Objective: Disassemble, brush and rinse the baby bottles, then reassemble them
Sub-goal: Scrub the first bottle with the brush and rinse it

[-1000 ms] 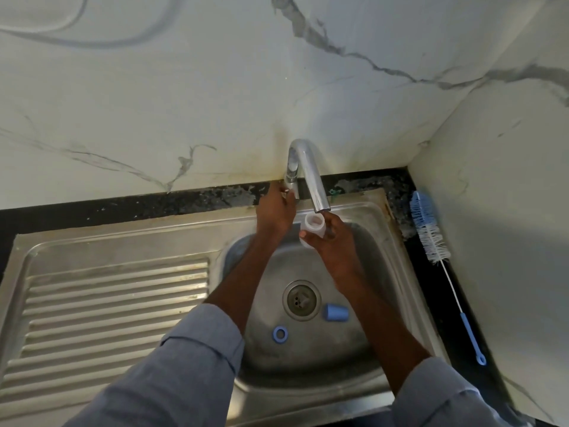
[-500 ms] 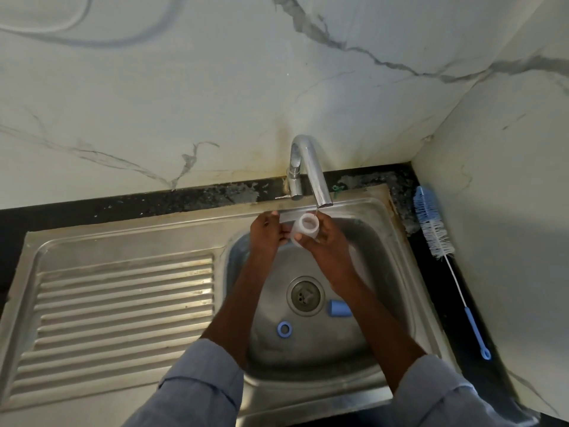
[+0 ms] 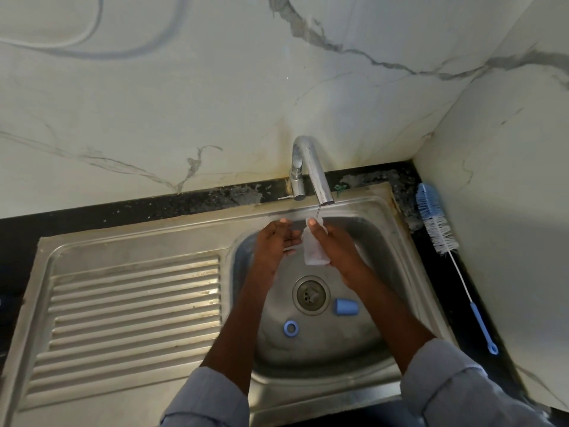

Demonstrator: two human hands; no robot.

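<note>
- Clear bottle [image 3: 314,248]: far side hidden behind right hand [image 3: 337,251]; the thumb covers part of the mouth.
- Left hand [image 3: 275,241]: something pale by its fingertips, too blurred to identify.
- Both sleeves cut off at bottom edge.
- Brush [image 3: 437,229]: handle wire too thin to follow.

A single wide-angle head-worn view looks steeply down and forward over a stainless-steel sink with a ribbed drainboard [image 3: 135,306], facing a white marble-veined wall [image 3: 184,103] that fills the upper half. The curved chrome tap [image 3: 311,167] stands near the centre, close below the camera. Both forearms enter from the bottom edge. The side wall closes the right edge, where a blue-and-white bottle brush [image 3: 437,223] lies. Straight lines bow outward toward the edges.
</note>
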